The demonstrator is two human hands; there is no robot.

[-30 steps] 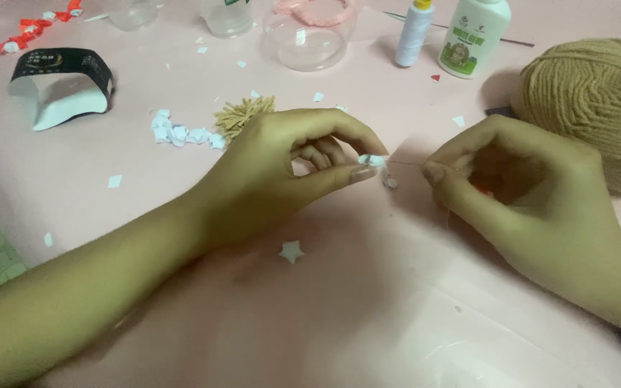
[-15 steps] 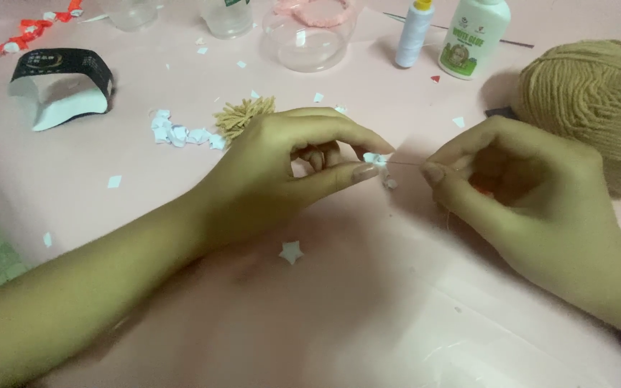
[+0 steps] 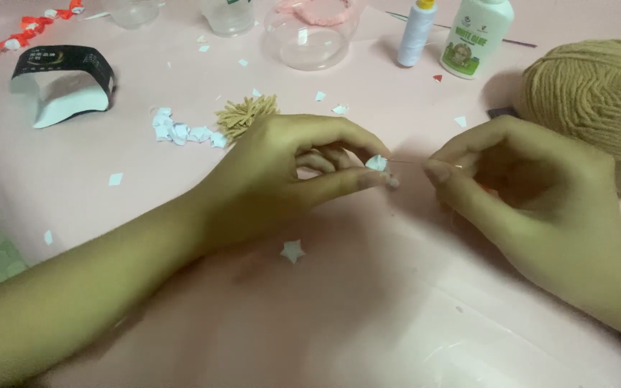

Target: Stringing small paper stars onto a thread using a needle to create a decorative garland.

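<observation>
The left hand pinches a small white paper star between thumb and forefinger, just above the pink table. The right hand is closed in a pinch on a thin needle whose tip meets the star. Another star lies on the table below the left hand; a yarn ball sits behind the right.

1 white glue bottle with a green label stands well beyond the right hand's fingers. 1 pale blue tube with a yellow cap stands just beside it. 1 black-and-white box lies far left of the left hand's fingers.
</observation>
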